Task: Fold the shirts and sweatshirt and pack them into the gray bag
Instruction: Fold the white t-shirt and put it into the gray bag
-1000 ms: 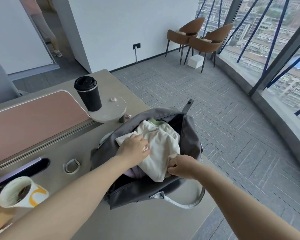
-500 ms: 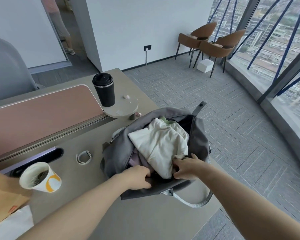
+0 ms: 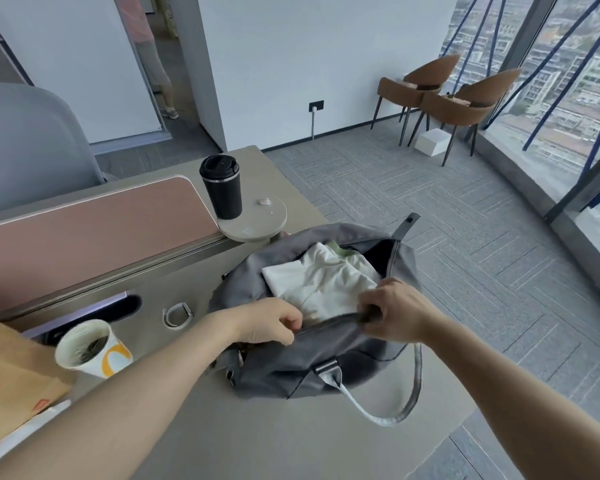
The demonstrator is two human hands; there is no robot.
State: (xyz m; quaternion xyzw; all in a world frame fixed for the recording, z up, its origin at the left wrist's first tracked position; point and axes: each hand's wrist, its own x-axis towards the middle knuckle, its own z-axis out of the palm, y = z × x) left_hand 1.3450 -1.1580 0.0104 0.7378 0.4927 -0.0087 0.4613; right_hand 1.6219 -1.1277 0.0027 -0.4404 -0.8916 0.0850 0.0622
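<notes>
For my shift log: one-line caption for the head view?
Both hands grip the open gray bag's near edge, cream garment inside.

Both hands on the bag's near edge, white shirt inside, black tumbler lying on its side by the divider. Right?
One error: the tumbler stands upright, as the head view shows. The rest holds: left hand and right hand grip the bag's near edge, white shirt inside.

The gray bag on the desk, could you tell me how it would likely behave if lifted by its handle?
The gray bag would probably sag, since its fabric walls slump and crease. It is likely light for its size, as only soft folded clothes show inside. With the top open, contents might shift.
</notes>
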